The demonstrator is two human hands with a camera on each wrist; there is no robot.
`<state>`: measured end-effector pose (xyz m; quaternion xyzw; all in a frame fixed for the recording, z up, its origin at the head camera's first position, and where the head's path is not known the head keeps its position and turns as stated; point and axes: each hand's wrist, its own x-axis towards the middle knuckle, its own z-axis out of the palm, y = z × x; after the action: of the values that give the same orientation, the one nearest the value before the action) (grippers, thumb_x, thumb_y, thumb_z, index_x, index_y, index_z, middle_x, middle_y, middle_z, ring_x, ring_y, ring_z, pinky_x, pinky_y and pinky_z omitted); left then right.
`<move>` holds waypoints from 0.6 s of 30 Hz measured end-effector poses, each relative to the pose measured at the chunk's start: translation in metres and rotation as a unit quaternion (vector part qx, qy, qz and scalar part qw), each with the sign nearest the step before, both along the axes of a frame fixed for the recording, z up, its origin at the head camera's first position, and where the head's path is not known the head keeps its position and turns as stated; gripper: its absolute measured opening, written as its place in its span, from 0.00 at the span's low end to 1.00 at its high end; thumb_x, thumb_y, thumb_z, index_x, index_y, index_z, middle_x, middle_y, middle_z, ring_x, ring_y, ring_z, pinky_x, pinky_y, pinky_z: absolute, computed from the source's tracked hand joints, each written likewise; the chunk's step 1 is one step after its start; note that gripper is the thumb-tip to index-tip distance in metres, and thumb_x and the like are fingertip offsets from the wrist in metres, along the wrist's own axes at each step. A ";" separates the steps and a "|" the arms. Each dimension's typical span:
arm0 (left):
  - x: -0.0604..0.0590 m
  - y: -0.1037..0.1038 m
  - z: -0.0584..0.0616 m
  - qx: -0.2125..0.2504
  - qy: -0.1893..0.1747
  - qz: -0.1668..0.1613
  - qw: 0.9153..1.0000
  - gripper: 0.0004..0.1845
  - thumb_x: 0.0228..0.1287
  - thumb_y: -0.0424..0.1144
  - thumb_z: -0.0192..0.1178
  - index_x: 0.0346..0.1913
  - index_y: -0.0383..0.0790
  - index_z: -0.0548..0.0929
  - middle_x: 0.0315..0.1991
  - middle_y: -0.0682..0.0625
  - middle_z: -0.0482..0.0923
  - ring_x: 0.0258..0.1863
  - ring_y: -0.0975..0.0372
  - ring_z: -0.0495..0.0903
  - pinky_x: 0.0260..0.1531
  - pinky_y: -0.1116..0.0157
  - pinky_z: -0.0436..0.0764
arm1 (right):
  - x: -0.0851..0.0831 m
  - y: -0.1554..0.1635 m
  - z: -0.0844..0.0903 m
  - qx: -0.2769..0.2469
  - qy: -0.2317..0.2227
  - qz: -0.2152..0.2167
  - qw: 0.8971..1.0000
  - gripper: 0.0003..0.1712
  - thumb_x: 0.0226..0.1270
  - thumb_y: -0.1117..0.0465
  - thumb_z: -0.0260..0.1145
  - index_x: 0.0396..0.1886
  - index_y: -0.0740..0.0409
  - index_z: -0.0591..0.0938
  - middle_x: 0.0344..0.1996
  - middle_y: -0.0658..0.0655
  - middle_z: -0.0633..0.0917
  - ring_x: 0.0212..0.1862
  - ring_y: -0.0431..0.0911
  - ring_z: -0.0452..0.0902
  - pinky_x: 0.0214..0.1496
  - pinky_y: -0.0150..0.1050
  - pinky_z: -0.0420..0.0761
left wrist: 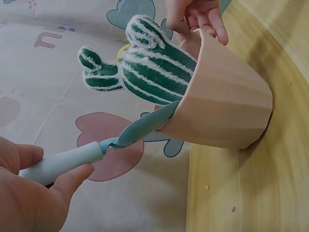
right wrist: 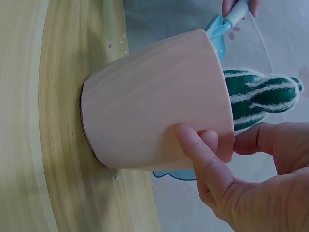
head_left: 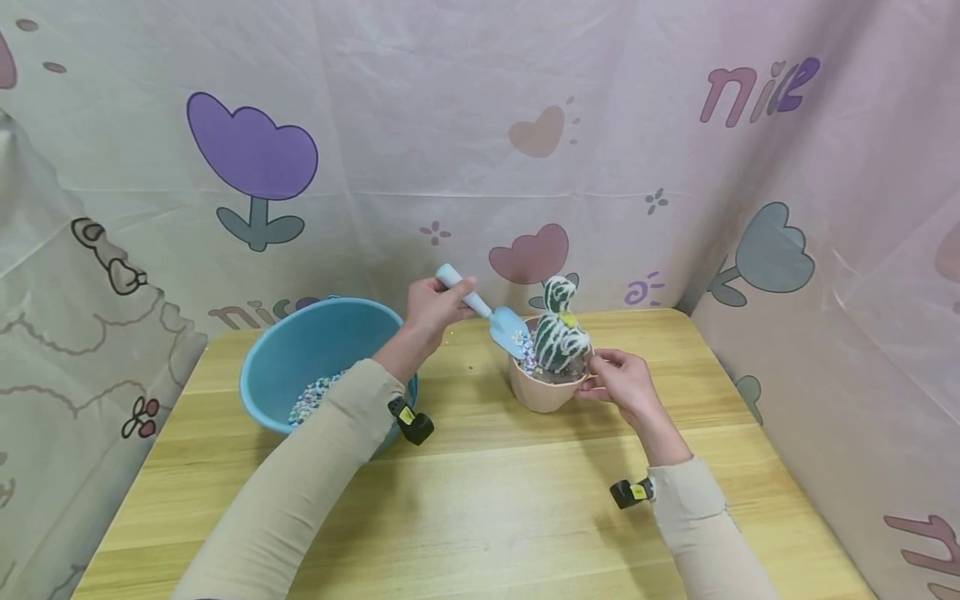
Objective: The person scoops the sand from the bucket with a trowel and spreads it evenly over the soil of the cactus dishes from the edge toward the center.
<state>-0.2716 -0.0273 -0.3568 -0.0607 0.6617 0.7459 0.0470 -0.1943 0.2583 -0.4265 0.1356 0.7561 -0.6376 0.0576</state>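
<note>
Mid-fill, judging by the layout. Left hand [head_left: 432,307] wrapped round the scoop [head_left: 480,310] handle, blade tipped over the pot [head_left: 545,387] rim, touching or just inside it on the left side. Right hand [head_left: 624,383] pinching the pot rim on the right, thumb inside, fingers outside, steadying it. Pot upright on the worktop [head_left: 487,500], near the back edge, right of centre. Cactus [head_left: 559,335] already standing in the pot. Pebbles [head_left: 527,350] visible in the pot by the blade, so some fill done; level inside hard to tell. Basin [head_left: 322,367] at back-left of the worktop, well apart from the pot, more pebbles in its bottom. A few stray beads on the worktop by the pot. Likely left: more scoops, topping up round the cactus.
</note>
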 end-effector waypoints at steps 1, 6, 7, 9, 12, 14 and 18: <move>0.000 0.000 0.000 0.001 0.002 0.001 1.000 0.22 0.73 0.39 0.68 0.60 0.24 0.82 0.58 0.31 0.84 0.56 0.43 0.88 0.54 0.55 0.91 | 0.000 -0.001 0.000 -0.002 -0.001 -0.001 1.000 0.31 0.80 0.62 0.56 0.74 0.77 0.67 0.60 0.75 0.79 0.34 0.41 0.87 0.48 0.41 0.93; 0.000 0.000 -0.002 0.000 0.008 0.003 1.000 0.22 0.73 0.39 0.68 0.59 0.24 0.82 0.58 0.30 0.84 0.55 0.42 0.88 0.54 0.55 0.91 | 0.000 -0.001 -0.001 -0.009 0.001 -0.006 1.000 0.31 0.80 0.63 0.56 0.74 0.77 0.67 0.58 0.74 0.79 0.34 0.41 0.86 0.47 0.41 0.93; 0.001 0.000 -0.002 -0.002 0.010 0.003 1.000 0.22 0.73 0.39 0.68 0.59 0.24 0.82 0.58 0.31 0.84 0.55 0.42 0.88 0.54 0.55 0.91 | 0.000 -0.002 -0.001 -0.010 0.001 -0.007 1.000 0.31 0.80 0.63 0.56 0.74 0.77 0.67 0.58 0.73 0.79 0.34 0.41 0.85 0.47 0.41 0.93; 0.001 0.000 -0.002 -0.003 0.015 0.001 1.000 0.21 0.73 0.39 0.69 0.59 0.24 0.82 0.57 0.31 0.84 0.55 0.42 0.88 0.54 0.54 0.90 | 0.000 -0.002 -0.001 -0.013 0.003 -0.008 1.000 0.30 0.79 0.63 0.56 0.74 0.77 0.67 0.57 0.73 0.80 0.34 0.41 0.85 0.48 0.41 0.93; 0.003 0.000 -0.002 -0.009 0.026 -0.007 1.000 0.21 0.72 0.39 0.69 0.58 0.24 0.83 0.57 0.31 0.84 0.55 0.42 0.88 0.54 0.53 0.90 | 0.000 -0.003 -0.001 -0.017 0.004 -0.009 1.000 0.30 0.79 0.63 0.56 0.74 0.77 0.67 0.57 0.73 0.80 0.34 0.41 0.85 0.48 0.41 0.93; 0.003 0.000 -0.002 -0.012 0.033 -0.014 0.999 0.21 0.72 0.39 0.69 0.58 0.24 0.83 0.58 0.32 0.84 0.55 0.43 0.88 0.54 0.54 0.91 | 0.001 -0.003 -0.001 -0.017 0.004 -0.009 1.000 0.31 0.79 0.63 0.57 0.74 0.77 0.67 0.57 0.72 0.79 0.34 0.41 0.85 0.47 0.41 0.93; 0.002 0.001 -0.004 -0.014 0.041 -0.022 0.999 0.21 0.72 0.39 0.69 0.57 0.24 0.84 0.58 0.33 0.84 0.56 0.43 0.88 0.52 0.56 0.91 | 0.001 -0.003 -0.001 -0.016 0.002 -0.009 1.000 0.31 0.79 0.62 0.57 0.74 0.77 0.67 0.58 0.73 0.79 0.35 0.41 0.85 0.46 0.40 0.93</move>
<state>-0.2693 -0.0263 -0.3608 -0.0159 0.6746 0.7372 0.0353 -0.1937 0.2555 -0.4277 0.1398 0.7450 -0.6501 0.0523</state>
